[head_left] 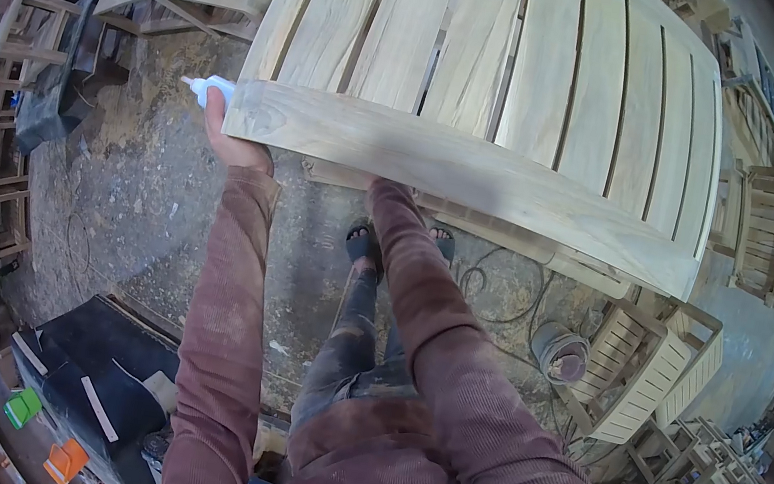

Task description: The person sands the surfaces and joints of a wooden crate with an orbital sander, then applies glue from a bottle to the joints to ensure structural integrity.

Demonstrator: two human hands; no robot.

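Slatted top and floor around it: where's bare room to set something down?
Slatted top: visible slats bare, gaps between. Floor: open between left sleeve and stacked frames. Crowded: right side, around bucket and small slatted pieces.

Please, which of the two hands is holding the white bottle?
The left hand holds the bottle, beside the corner of the slatted top. The right sleeve goes under the top's edge, and no bottle shows there.

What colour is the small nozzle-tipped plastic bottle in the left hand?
The bottle in the left hand is bluish white, best seen in the head view.
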